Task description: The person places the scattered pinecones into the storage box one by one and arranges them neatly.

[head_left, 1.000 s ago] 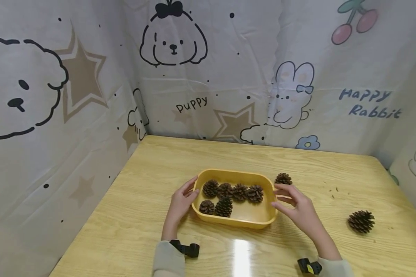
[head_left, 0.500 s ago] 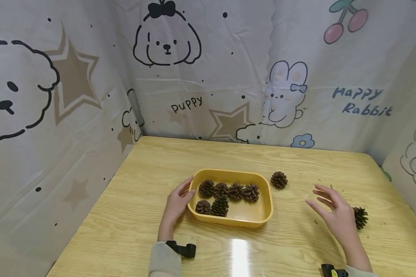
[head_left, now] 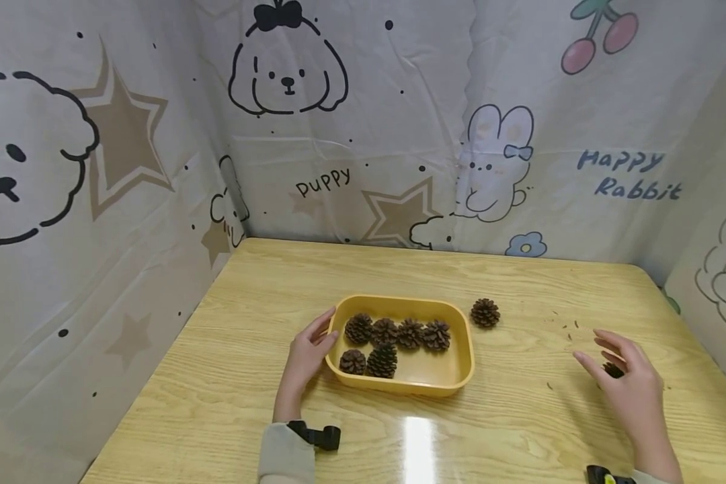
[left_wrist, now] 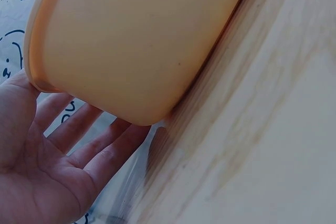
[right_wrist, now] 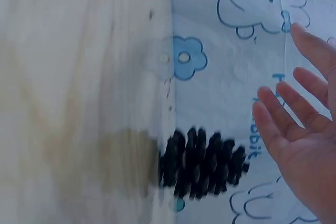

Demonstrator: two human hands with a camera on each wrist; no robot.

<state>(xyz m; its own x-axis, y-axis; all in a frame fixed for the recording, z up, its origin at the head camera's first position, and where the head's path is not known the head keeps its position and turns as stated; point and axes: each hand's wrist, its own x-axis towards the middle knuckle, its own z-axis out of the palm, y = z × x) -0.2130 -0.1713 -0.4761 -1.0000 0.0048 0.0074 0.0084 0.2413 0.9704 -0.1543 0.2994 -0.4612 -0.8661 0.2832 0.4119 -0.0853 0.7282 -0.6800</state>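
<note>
My left hand (head_left: 306, 353) holds the left end of a yellow plastic tray (head_left: 423, 388), thumb at the rim and fingers along the outside. The left wrist view shows those fingers against the tray's outer wall (left_wrist: 131, 51), the thumb tip hidden behind the rim. Several brown pine cones (head_left: 382, 361) sit in the tray, towards its left and back. Over at the right, my right hand (head_left: 632, 380) hovers with fingers apart and nothing held. It partly covers a large dark pine cone, which in the right wrist view (right_wrist: 205, 163) stands clear of the fingers.
One more pine cone (head_left: 485, 313) lies on the wooden table (head_left: 278, 282) just beyond the tray's right end. Small brown bits (head_left: 576, 325) are scattered near the right hand. A printed cloth (head_left: 351, 134) hangs along the back and sides of the table.
My right hand has left the tray's right end and moved right, to the large pine cone. The left hand stays at the tray. The head view has shifted slightly.
</note>
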